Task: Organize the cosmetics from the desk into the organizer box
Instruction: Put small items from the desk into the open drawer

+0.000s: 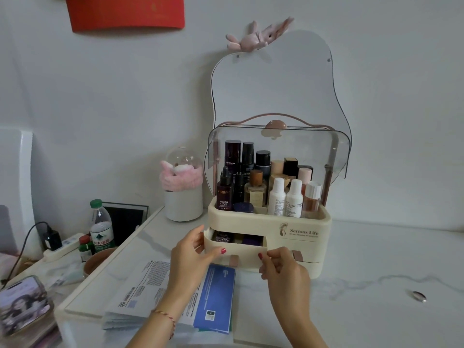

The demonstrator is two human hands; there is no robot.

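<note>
Both hands clamp the half-open cream plastic drawer [234,248] of the cream organizer box [301,237]: left hand [194,252] at its left corner, right hand [281,263] pinching its front-right edge.

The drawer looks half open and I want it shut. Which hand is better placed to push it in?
The left hand: it grips the left drawer at its front corner. The right hand only pinches the right edge.

We see bare white marble-look desk top [376,259] right of the cream plastic organizer box [301,237]. Near left, folded printed leaflets [155,292] lie; a white cylindrical holder [183,205] crowds the far left.
</note>
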